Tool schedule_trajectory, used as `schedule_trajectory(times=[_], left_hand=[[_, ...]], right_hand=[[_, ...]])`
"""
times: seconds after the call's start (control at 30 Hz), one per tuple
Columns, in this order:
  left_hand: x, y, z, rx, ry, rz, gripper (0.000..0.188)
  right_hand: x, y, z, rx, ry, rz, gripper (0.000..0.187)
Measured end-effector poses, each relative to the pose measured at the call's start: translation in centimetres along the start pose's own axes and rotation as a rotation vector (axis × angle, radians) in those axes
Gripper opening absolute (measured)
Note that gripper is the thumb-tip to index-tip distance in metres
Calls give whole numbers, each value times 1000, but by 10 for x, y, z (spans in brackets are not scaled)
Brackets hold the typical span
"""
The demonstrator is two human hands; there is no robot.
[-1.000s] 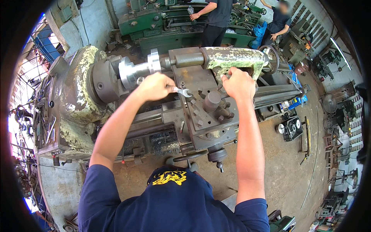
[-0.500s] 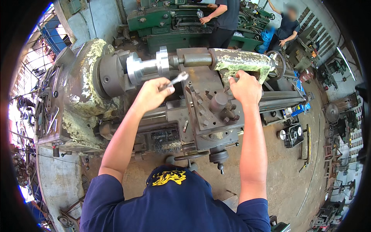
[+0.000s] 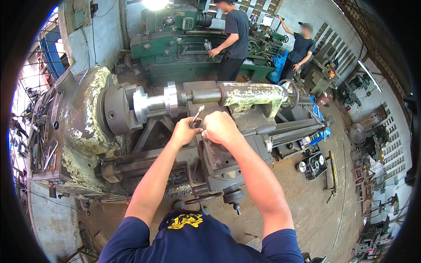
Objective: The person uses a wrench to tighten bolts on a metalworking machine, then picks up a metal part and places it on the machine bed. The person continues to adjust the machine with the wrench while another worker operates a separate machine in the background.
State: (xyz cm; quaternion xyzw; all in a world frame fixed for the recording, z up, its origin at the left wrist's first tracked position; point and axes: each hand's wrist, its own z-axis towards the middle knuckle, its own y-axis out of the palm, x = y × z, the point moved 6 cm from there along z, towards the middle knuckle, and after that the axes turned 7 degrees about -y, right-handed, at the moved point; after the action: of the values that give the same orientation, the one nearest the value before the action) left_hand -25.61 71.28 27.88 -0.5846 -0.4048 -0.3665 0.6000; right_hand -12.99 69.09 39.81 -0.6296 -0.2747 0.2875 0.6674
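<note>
My left hand (image 3: 185,133) is closed around a metal wrench (image 3: 199,111), its head pointing up and away from me. Just to the right, my right hand (image 3: 220,127) is curled with the knuckles up, close against the left over the lathe's tool post area. What its fingers grip is hidden. A grey lever handle (image 3: 264,129) sticks out to the right behind my right forearm. Beyond my hands, a shiny spool-shaped metal workpiece (image 3: 171,100) sits between the chuck (image 3: 116,110) and the tailstock (image 3: 252,94).
Loose tools (image 3: 51,153) lie on the headstock at the left. A handwheel (image 3: 204,198) and a crank (image 3: 233,200) face me. Across the lathe, a person (image 3: 234,37) holds a bottle by a green machine (image 3: 175,72); another person (image 3: 301,50) stands farther right. A black tray (image 3: 313,165) lies on the floor.
My right hand has come from the tailstock side leftward to beside my left hand. The left hand keeps the wrench. The view has tilted up, showing more of the far machine.
</note>
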Motion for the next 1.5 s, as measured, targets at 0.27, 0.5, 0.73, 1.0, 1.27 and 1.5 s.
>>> schedule_trajectory(times=[0.27, 0.5, 0.73, 1.0, 1.27, 1.5], left_hand=[[2, -6, 12, -142, 134, 141, 45], [-1, -2, 24, -275, 158, 119, 45], [-7, 2, 32, -326, 160, 39, 40], [-17, -5, 32, -364, 90, -48, 34], [-22, -27, 7, -295, 80, -112, 32], [-26, -57, -33, -78, -15, -192, 34]], right_hand=[[-6, -24, -22, 155, -13, 131, 10], [-21, 1, -33, -233, 85, -137, 29], [-22, -16, -54, 81, -28, -15, 22], [-39, -5, -61, -98, 5, -139, 31], [-45, 0, -64, -74, 16, -176, 22], [-47, -24, -80, 226, 83, 170, 29]])
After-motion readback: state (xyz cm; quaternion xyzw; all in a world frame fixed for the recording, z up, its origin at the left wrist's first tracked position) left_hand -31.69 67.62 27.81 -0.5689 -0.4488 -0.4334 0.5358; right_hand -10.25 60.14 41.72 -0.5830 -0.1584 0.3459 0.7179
